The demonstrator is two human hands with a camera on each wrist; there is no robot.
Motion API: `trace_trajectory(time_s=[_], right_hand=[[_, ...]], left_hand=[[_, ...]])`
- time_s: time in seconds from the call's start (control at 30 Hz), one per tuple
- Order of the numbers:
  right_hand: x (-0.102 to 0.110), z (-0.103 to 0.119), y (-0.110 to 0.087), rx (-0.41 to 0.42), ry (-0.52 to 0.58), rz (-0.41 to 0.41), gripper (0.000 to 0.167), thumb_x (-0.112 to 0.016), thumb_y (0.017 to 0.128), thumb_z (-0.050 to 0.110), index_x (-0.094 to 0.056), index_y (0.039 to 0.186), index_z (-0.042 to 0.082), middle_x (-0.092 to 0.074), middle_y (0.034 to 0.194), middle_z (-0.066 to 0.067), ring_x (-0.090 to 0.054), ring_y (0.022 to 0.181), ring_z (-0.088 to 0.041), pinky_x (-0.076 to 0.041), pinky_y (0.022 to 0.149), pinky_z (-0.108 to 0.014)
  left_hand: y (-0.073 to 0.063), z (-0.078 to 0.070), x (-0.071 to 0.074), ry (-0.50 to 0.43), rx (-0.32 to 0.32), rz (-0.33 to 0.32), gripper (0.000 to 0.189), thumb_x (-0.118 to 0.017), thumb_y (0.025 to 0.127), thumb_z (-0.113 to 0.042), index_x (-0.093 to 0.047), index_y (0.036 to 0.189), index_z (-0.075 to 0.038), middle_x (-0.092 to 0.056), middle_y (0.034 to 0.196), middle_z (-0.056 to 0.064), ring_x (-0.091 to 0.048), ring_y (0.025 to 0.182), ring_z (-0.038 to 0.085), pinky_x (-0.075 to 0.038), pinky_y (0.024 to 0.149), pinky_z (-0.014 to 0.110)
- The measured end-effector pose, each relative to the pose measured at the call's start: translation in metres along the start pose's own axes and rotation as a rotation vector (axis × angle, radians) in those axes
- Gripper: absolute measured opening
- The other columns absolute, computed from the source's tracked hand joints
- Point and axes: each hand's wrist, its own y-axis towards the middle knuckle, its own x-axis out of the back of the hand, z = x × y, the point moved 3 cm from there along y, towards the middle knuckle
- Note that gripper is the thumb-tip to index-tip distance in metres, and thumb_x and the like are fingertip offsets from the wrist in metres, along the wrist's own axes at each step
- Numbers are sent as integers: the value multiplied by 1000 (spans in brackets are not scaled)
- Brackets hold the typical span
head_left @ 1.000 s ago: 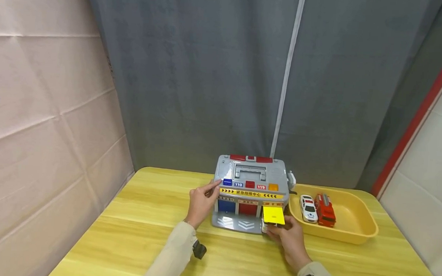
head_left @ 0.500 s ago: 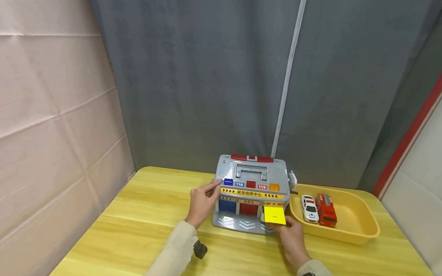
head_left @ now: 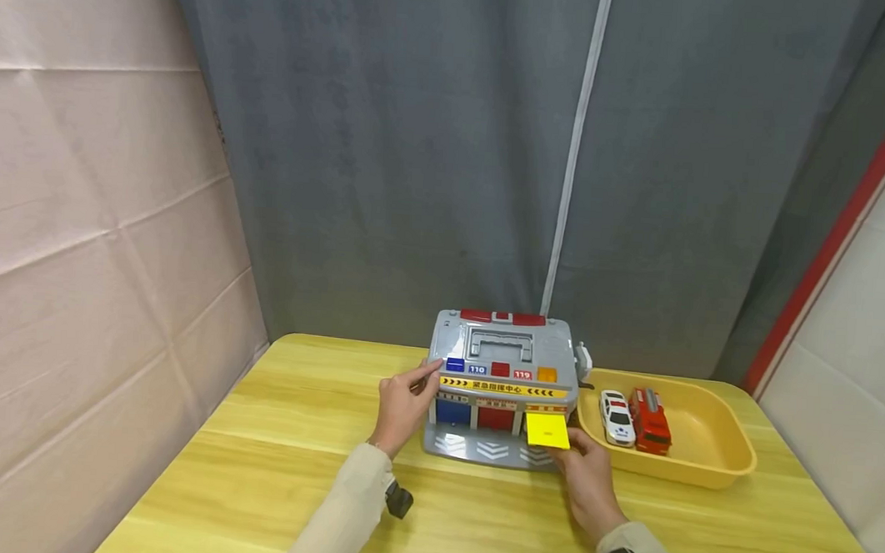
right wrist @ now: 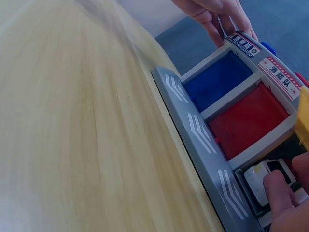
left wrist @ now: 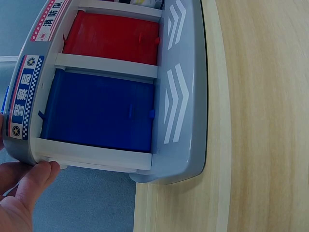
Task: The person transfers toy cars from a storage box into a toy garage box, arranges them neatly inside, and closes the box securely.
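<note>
A grey toy garage (head_left: 547, 345) with blue (left wrist: 99, 113), red (left wrist: 113, 38) and yellow (head_left: 548, 431) doors stands on the table. My left hand (head_left: 401, 412) grips its left front corner, with the thumb low on the side and the index finger up near the blue button. The blue and red doors are down, while the yellow door is raised. Beneath it, my right hand (head_left: 589, 485) holds a white toy car (right wrist: 259, 181) between its fingers. The car sits partly inside the right bay, and the raised door hides it in the head view.
Right of the garage is a yellow tray (head_left: 727, 438), holding a white toy police car (head_left: 618, 418) and a red toy fire truck (head_left: 651, 421). A grey curtain (head_left: 419, 158) hangs behind the wooden table (head_left: 316, 403).
The white toy car has moved deeper into the right bay, out of sight in the head view, and my right hand's fingers have followed under the yellow door. My left hand stays put.
</note>
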Motion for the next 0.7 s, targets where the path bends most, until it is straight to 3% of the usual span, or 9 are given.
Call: trace_trajectory(time_s=[0.1,0.37,0.5,0.6,0.7], right_hand=[[4,2,-1,-5,-42,-3,34,-67,87,-3,-62,120,-8,-65,107,-4,-55,92,-7,-53,73,-13],[14,14,-3,28,66,34,21,-46,101,-2,-51,120,-8,-60,104,-2,-64,86,-3,-63,83,-25],[20,29,-7,87,-60,-16,23,-45,104,4,-52,124,-3,-61,111,-4,-61,91,-3,-60,82,-19],[24,44,-8,220,-229,-50,26,-53,101,6,-56,126,-2,-62,125,-14,-64,104,-13,-57,83,-14],[25,56,-9,404,-433,-43,37,-64,95,7,-56,131,2,-57,135,-20,-65,113,-32,-62,88,-27]], left_hand=[[0,0,0,0,0,-1,25,-66,95,-19,-76,117,-14,-67,128,22,-69,116,31,-61,87,33],[2,1,-1,1,-4,-16,24,-66,94,-20,-76,116,-14,-67,126,21,-70,114,29,-61,87,32],[1,1,-2,1,-4,-14,24,-66,95,-19,-76,116,-14,-67,126,21,-69,115,29,-61,87,32],[1,1,-2,-1,11,-5,25,-65,95,-20,-76,117,-14,-67,128,20,-68,117,29,-61,87,32],[1,1,-2,-2,16,-3,25,-66,95,-20,-75,118,-14,-66,129,20,-67,119,30,-61,88,32]])
